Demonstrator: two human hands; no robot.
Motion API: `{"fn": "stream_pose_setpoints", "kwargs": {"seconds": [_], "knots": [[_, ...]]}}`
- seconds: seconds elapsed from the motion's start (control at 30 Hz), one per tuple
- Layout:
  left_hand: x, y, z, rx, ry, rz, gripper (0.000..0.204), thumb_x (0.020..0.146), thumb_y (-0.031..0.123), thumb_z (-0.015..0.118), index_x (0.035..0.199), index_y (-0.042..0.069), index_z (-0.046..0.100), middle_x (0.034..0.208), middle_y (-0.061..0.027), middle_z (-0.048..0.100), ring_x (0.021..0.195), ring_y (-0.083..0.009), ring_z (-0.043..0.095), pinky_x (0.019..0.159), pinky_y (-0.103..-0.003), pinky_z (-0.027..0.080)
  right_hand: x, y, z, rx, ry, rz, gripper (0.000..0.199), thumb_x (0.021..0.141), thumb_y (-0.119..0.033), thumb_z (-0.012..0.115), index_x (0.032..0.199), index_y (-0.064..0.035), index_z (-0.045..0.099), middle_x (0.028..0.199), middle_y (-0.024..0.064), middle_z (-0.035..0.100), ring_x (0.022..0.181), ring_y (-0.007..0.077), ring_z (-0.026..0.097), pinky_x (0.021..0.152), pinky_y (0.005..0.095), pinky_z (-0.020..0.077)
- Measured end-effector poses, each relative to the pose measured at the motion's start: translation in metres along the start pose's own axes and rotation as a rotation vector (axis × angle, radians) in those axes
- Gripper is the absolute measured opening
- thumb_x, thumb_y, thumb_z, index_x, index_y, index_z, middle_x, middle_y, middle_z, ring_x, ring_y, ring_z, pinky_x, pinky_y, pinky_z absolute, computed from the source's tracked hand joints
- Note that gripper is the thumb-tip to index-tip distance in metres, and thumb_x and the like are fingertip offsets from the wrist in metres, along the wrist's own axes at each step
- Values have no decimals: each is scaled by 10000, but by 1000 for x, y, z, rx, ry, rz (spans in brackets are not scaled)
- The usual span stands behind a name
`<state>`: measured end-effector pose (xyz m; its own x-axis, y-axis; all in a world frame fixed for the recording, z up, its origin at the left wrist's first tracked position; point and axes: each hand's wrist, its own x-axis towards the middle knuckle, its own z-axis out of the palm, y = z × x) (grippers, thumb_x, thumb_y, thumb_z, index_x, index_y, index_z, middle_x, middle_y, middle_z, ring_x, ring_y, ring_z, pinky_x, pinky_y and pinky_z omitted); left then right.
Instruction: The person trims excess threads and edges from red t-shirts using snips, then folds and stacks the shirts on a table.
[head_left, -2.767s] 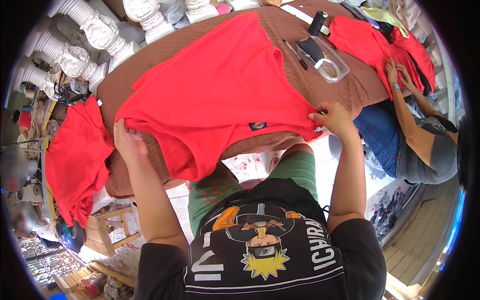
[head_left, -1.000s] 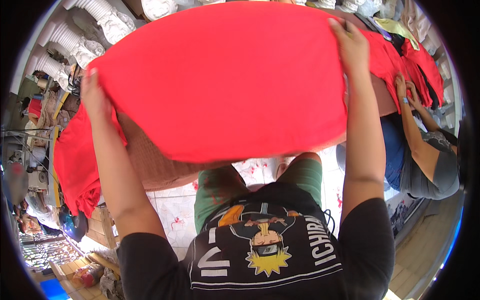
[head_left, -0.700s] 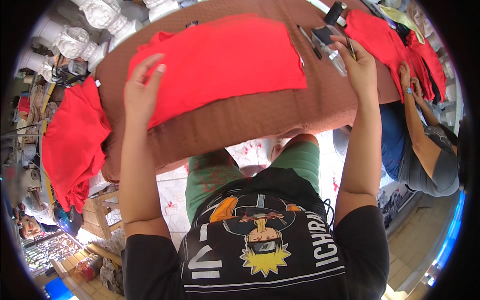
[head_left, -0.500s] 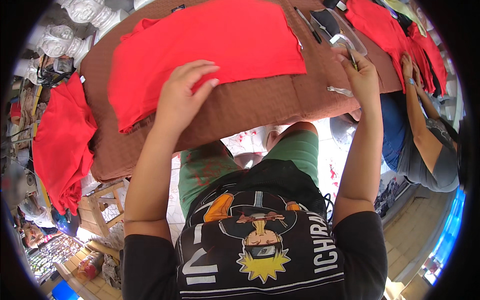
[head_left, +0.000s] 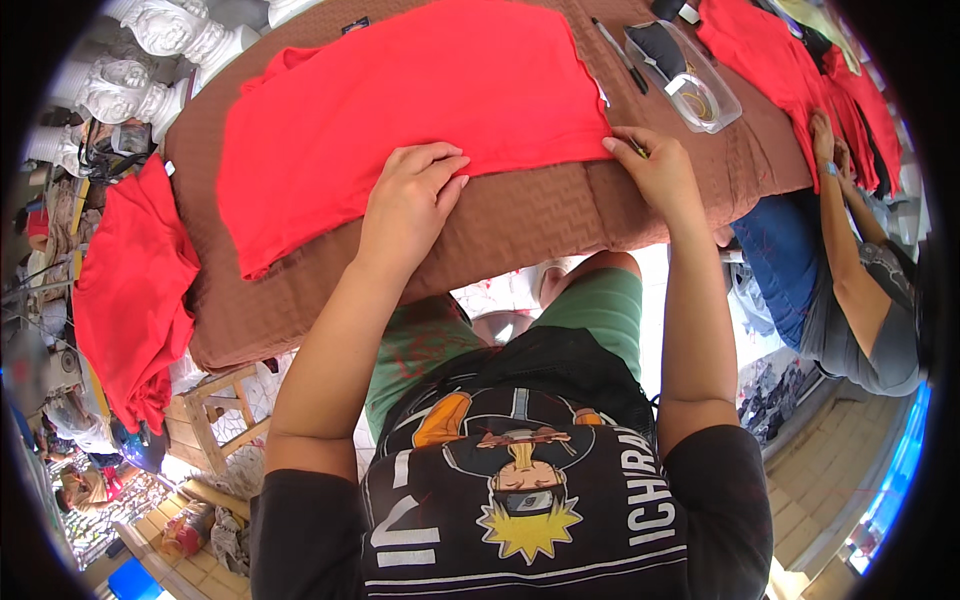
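Note:
A folded red garment [head_left: 400, 100] lies across the brown-covered table in front of me. My left hand [head_left: 415, 195] rests at its near edge, with fingers bent and thumb drawn in toward the hem. At the near right corner, the thumb and forefinger of my right hand [head_left: 655, 172] close on the cloth. A small dark and yellowish tool [head_left: 640, 152] shows between the fingers of that hand; most of it is hidden, so its kind is unclear.
Beyond my right hand stands a clear plastic tray [head_left: 712, 126] holding a dark pouch, with a black pen [head_left: 620, 55] beside it. Another red garment [head_left: 135, 290] hangs at the left. A co-worker's hands [head_left: 825, 145] touch more red cloth [head_left: 760, 50]. White ornate pillars [head_left: 125, 85] stand far left.
My right hand has moved from the tray leftward and nearer, to the garment's corner, carrying the small tool. My left hand has shifted right along the near edge.

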<state>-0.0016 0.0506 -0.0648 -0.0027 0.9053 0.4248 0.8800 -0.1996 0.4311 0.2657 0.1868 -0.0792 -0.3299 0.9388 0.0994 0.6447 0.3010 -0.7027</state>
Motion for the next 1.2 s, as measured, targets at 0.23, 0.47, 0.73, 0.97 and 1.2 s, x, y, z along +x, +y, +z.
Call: {"fn": "stream_pose_setpoints", "kwargs": {"seconds": [0.23, 0.47, 0.73, 0.97, 1.2], "knots": [[3, -5, -34, -34, 21, -115, 239, 783, 119, 702, 1018, 84, 687, 1072, -71, 642, 1032, -221, 577, 906, -325, 457, -1, 0, 3, 55, 0, 50, 323, 773, -300, 735, 929, -30, 652, 684, 63, 624, 590, 173, 563, 568, 315, 440], [-2, 39, -32, -422, 126, -103, 254, 765, 148, 727, 1012, 100, 687, 1032, -75, 651, 982, -234, 589, 853, -332, 474, -25, -60, -22, 830, -265, 212, 164, 817, -128, 719, 950, -50, 662, 687, -61, 577, 513, -5, 421, 439, 179, 296], [8, 75, -20, -762, 147, -197, 225, 762, 106, 728, 973, 55, 670, 958, -67, 659, 872, -188, 623, 784, -301, 491, -53, -112, -21, 807, -399, 95, 149, 836, -59, 683, 975, -5, 675, 791, -9, 657, 680, 15, 531, 592, 171, 417], [2, 79, -30, -824, -19, -383, 105, 831, 71, 664, 924, 27, 645, 845, -49, 660, 782, -91, 620, 713, -245, 492, -60, -102, -10, 735, -387, -29, 129, 838, -58, 676, 949, 7, 670, 813, 9, 664, 716, 42, 548, 645, 199, 438], [6, 76, -32, -1033, -137, -432, 157, 931, 125, 567, 986, -21, 581, 910, -47, 634, 824, -102, 602, 772, -238, 481, -64, -103, -17, 728, -431, 76, 155, 822, -103, 701, 937, -6, 661, 819, -6, 654, 733, 39, 535, 656, 207, 437]]}}
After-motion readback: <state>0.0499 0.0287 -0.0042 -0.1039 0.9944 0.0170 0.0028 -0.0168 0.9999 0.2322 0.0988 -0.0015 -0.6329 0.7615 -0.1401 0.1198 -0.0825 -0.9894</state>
